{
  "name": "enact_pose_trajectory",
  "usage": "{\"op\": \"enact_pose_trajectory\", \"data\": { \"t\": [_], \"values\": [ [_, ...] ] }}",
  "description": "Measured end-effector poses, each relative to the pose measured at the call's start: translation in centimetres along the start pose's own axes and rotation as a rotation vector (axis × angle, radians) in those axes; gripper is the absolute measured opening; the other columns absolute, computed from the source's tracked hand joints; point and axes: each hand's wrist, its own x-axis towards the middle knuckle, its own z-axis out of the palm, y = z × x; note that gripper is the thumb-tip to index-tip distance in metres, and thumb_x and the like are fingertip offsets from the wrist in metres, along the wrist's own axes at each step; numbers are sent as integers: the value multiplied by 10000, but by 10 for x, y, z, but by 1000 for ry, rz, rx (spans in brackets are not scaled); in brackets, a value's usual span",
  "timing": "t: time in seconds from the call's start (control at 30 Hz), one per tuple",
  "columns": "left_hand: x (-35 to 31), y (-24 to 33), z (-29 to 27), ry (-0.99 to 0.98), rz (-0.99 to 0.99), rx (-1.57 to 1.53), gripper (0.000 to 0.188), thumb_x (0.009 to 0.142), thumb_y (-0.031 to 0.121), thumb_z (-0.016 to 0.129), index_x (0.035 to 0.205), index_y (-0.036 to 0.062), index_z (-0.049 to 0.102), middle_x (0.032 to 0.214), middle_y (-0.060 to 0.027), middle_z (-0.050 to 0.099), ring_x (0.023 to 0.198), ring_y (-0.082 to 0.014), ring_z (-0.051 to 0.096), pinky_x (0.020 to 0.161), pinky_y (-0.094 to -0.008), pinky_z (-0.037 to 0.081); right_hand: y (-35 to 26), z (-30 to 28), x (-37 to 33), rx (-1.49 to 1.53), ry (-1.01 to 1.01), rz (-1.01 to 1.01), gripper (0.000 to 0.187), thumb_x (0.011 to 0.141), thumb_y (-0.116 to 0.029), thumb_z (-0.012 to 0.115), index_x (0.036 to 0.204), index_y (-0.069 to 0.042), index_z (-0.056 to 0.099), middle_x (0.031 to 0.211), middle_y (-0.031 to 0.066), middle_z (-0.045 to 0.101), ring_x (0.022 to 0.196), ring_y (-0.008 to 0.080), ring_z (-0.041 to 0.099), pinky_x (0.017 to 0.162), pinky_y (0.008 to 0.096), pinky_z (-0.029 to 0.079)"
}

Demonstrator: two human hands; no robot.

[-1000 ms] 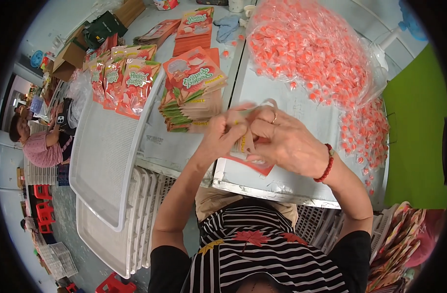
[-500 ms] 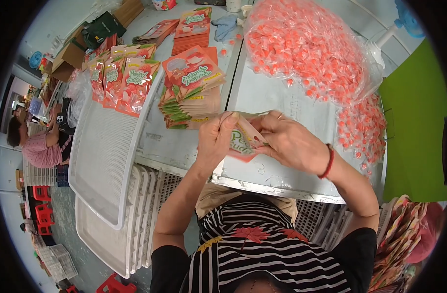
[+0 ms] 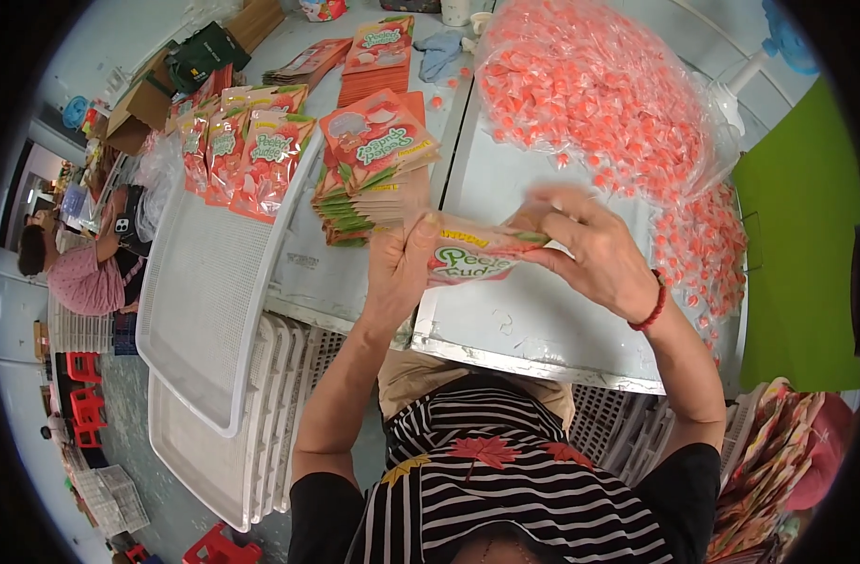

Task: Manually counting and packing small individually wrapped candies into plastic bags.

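In front of me, over the near table edge, I hold a red and pink candy pouch (image 3: 468,265) with its printed front towards me. My left hand (image 3: 399,263) is closed on the pouch's left edge, thumb on top. At its upper right corner, my right hand (image 3: 594,254) pinches the pouch between thumb and fingers; some of those fingers are blurred. Just beyond my left hand lies a fanned stack of flat pouches (image 3: 378,146). Small wrapped red candies (image 3: 698,244) spill from a big clear plastic bag (image 3: 590,94) to the right.
Filled pouches (image 3: 270,160) lie at the far end of a white mesh tray (image 3: 209,273) on the left, above more stacked trays (image 3: 270,414). More flat pouches (image 3: 378,56) and a blue cloth (image 3: 438,54) lie farther back. A person (image 3: 87,273) sits at far left.
The pouch's printed front has turned more fully towards me and lies straighter. My right hand has shifted right along its top edge, and my left hand has moved slightly left.
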Motion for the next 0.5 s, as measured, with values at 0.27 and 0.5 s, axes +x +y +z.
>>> {"op": "enact_pose_trajectory", "data": {
  "t": [0.27,0.5],
  "values": [
    [-2,4,7,-117,-104,-86,167,882,89,628,1016,11,691,835,-45,694,664,-44,609,476,-187,518,-7,-7,-4,216,-158,360,184,784,-76,731,866,6,587,759,129,653,688,263,660,607,314,510],
    [-4,-5,5,-113,-127,-77,163,884,104,630,1010,28,700,845,-46,691,652,-40,601,452,-177,492,10,-9,-6,442,-425,511,168,779,-114,708,879,3,642,710,161,611,656,338,601,590,391,463]
  ]
}}
